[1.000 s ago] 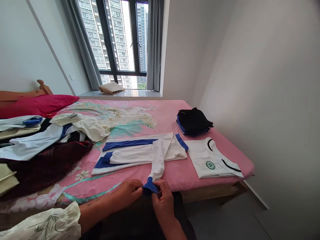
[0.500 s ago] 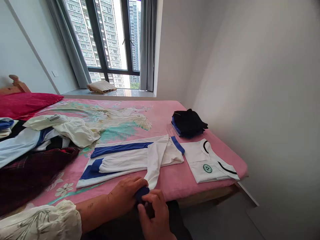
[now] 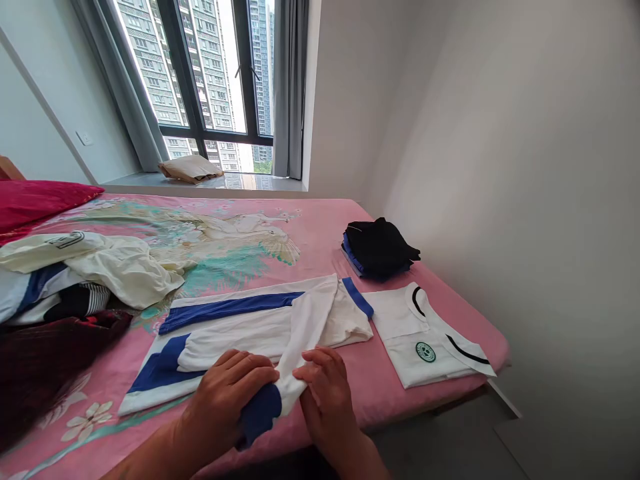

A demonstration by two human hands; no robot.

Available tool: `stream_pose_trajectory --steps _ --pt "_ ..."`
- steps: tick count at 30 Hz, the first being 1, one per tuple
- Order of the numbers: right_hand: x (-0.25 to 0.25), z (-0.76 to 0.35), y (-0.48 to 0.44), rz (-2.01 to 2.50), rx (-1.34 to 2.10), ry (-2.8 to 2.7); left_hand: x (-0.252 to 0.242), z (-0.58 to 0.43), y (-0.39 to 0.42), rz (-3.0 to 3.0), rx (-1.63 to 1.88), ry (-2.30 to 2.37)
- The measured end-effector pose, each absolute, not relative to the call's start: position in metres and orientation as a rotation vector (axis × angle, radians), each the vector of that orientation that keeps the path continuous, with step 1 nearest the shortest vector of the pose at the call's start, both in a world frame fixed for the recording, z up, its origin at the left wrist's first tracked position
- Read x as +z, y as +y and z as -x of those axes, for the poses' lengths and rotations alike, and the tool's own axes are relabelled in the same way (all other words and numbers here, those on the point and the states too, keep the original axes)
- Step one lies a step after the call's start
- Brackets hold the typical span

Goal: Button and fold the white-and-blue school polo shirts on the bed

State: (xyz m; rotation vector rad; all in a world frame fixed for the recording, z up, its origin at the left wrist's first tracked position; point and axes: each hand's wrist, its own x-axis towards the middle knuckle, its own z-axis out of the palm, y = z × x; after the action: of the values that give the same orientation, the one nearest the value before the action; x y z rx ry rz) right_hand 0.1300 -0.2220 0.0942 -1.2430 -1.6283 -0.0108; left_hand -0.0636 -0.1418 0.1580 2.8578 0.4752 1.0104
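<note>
A white long-sleeved shirt (image 3: 235, 338) with blue bands lies spread on the bed, one sleeve folded back over its body. The other sleeve (image 3: 309, 320) runs off the shirt toward me, ending in a dark blue cuff (image 3: 261, 412). My left hand (image 3: 225, 393) is closed on this sleeve at the cuff. Just above the cuff, my right hand (image 3: 327, 393) pinches the sleeve's white cloth from the other side. Beyond the shirt's blue collar is a folded white T-shirt (image 3: 400, 350) with black trim and a round green badge (image 3: 425, 352).
A folded stack of black and blue clothes (image 3: 380, 250) sits near the bed's right edge. Loose clothes (image 3: 120, 267) are heaped at the left, near a red pillow (image 3: 45, 203). The pink bed sheet (image 3: 320, 227) extends back to the window ledge (image 3: 240, 181).
Both hands have come up from the bed's front edge with the sleeve end. The cuff now lies flatter and farther left, and my right hand has moved from the cuff to the white cloth.
</note>
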Motion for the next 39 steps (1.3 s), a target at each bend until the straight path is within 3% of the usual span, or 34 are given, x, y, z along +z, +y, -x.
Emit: stream_pose_trajectory --steps 19,32,39 --pt "0.098 -0.128 -0.202 1.139 0.05 -1.616 0.152 0.076 -0.141 -2.601 0.756 0.701" --pt "0.097 -0.119 -0.181 1.19 -0.023 -1.547 0.137 0.074 -0.142 -2.509 0.92 0.862" --pt "0.055 -0.127 -0.219 1.239 0.079 -1.428 0.149 0.07 -0.138 -2.518 1.024 0.795"
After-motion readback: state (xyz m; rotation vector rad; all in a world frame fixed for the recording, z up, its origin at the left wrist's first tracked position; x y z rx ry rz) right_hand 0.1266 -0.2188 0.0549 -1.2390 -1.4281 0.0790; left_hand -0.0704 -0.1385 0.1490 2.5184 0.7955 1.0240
